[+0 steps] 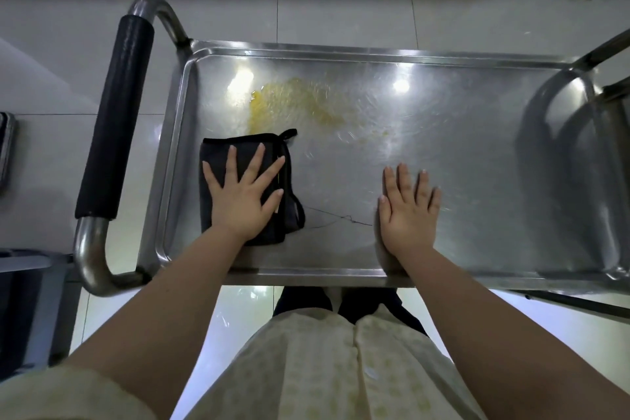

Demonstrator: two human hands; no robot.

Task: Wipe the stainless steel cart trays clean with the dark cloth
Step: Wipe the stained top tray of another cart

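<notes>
The dark cloth (218,151) is pressed under the flat left hand (240,203). The right hand (407,211) is laid open on the tray (470,164).

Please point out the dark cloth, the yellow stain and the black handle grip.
dark cloth (216,151): head view, bare upper left part.
yellow stain (272,100): head view, dense left part.
black handle grip (116,112): head view, its middle.

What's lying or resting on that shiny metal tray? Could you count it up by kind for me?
hands: 2, the left hand flat on the cloth, the right hand flat on the bare tray
dark cloth: 1
yellow smear: 1
loose thread: 1
Total: 5
</notes>
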